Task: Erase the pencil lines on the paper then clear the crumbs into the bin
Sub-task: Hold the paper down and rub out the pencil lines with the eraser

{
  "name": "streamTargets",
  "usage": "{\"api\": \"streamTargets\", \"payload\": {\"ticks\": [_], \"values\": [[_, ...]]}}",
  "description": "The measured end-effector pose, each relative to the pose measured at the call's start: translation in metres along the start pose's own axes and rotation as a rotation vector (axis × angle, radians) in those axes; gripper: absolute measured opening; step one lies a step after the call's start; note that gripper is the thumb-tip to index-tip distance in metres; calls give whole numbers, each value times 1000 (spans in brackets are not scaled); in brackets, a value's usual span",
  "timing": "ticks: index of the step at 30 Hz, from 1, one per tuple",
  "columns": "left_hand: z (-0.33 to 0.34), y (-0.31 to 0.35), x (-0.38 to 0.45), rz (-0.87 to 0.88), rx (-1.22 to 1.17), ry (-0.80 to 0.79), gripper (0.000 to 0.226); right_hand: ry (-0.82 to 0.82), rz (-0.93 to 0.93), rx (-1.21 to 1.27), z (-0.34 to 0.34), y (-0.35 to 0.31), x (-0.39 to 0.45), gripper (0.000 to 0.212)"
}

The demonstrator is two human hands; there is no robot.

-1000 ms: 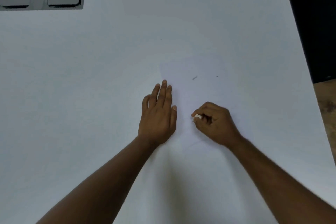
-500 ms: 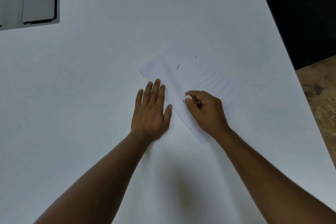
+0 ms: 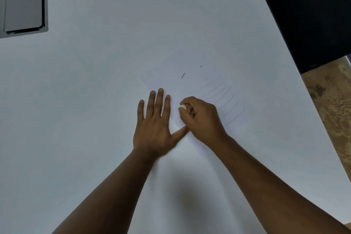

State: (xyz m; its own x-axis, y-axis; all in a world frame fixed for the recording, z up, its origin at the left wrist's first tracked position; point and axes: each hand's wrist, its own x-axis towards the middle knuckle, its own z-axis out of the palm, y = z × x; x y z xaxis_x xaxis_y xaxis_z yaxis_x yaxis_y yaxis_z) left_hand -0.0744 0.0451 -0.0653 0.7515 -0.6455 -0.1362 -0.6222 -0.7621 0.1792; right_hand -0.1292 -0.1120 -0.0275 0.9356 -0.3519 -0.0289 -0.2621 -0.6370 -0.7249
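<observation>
We have a single head-worn view, looking forward and steeply down at the white table (image 3: 95,100), close over both forearms.

white paper (image 3: 163,78) with faint grey pencil lines (image 3: 220,93), seemingly white eraser (image 3: 182,107), white table (image 3: 95,100).

Broad white tabletop (image 3: 95,100) filling nearly the whole view, evenly lit, with a soft shadow near the lower middle. Set into its far left corner, a grey rectangular panel (image 3: 22,0) with a dark edge. Beyond the right edge, a black block (image 3: 311,15) above mottled brown floor (image 3: 332,104).
</observation>
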Motion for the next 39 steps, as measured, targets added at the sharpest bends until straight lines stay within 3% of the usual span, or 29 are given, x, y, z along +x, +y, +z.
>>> {"api": "streamTargets", "payload": {"ticks": [9,13,17,22,24,26,28,32,37,39], "values": [[1,0,1,0,-4,-13,105,59,-261,-401,17,3,27,10],[-4,1,0,-14,-45,-25,107,293,-99,-475,-22,40,48,13],[-6,2,1,-10,-43,-29,106,327,37,-437,-35,43,55,15],[-1,0,1,14,-44,6,105,128,-199,-347,23,-5,30,29],[0,0,1,21,-47,8,103,87,-267,-368,26,-8,30,21],[-1,1,1,10,-49,1,105,146,-322,-479,10,8,44,10],[-3,1,0,3,-52,0,106,268,-272,-582,-15,32,64,9],[-5,1,1,0,-55,-2,106,325,-71,-490,-39,45,83,19],[-1,-1,1,10,-56,1,106,61,-329,-436,6,10,49,30],[-1,-1,1,13,-58,3,106,60,-370,-480,8,11,48,28]]}}
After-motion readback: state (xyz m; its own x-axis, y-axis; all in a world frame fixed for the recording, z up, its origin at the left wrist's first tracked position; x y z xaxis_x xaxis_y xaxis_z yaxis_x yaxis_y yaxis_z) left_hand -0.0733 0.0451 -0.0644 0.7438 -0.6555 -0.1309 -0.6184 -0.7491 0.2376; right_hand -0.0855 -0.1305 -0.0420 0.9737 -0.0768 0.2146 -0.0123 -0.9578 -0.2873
